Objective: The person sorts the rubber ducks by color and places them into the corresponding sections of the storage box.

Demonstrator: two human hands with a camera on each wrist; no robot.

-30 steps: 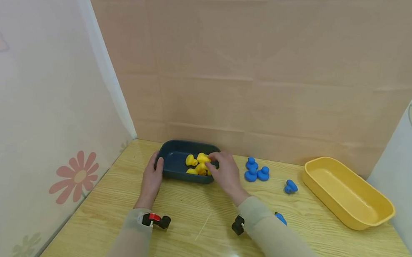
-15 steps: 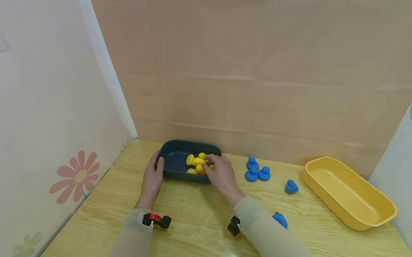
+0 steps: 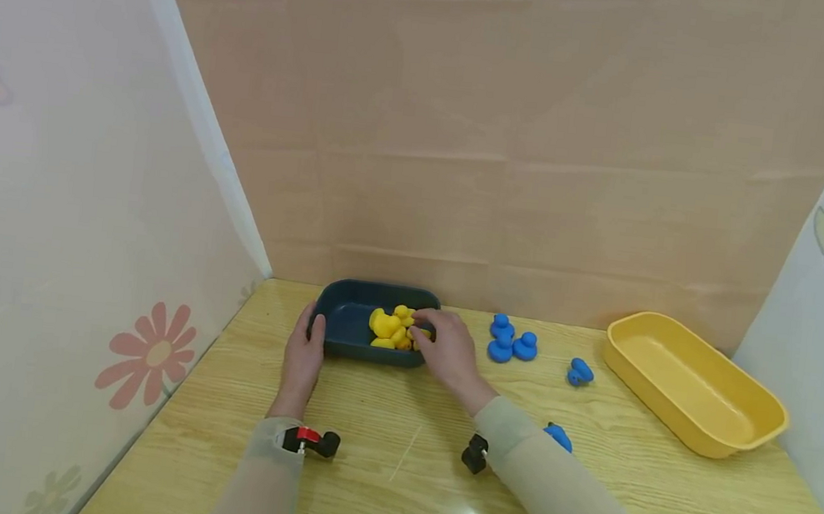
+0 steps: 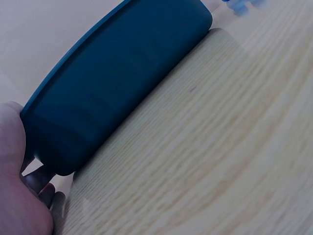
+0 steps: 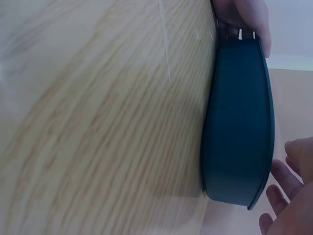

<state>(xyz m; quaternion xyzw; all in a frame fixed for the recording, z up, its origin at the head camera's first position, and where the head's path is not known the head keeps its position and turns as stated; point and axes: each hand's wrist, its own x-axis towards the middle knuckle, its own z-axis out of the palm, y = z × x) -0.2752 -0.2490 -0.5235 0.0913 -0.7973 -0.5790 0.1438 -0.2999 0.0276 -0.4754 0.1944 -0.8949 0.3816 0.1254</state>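
Observation:
A dark teal tub [image 3: 364, 353] stands on the table near the back wall, with several yellow rubber ducks [image 3: 385, 325] heaped in its right half. My left hand [image 3: 305, 359] grips the tub's left end, thumb at the rim and fingers around the outside, as the left wrist view of the hand [image 4: 19, 191] also shows. Over the tub's right end is my right hand [image 3: 453, 352], its thumb and forefinger apart beside the ducks. In the right wrist view that hand [image 5: 296, 196] has spread, bent fingers and no duck visible in them; the tub wall [image 5: 237, 122] hides the ducks there.
Three blue ducks [image 3: 500, 348] sit together right of the tub. Farther right lies another blue duck [image 3: 580, 372], and one more [image 3: 561, 437] is partly hidden by the right sleeve. A yellow tub [image 3: 684, 394] stands at the table's right side.
A yellow duck handled by my right hand now lies on the left of the heap. That hand has drawn back slightly right with its fingers parted. My left hand stays on the tub.

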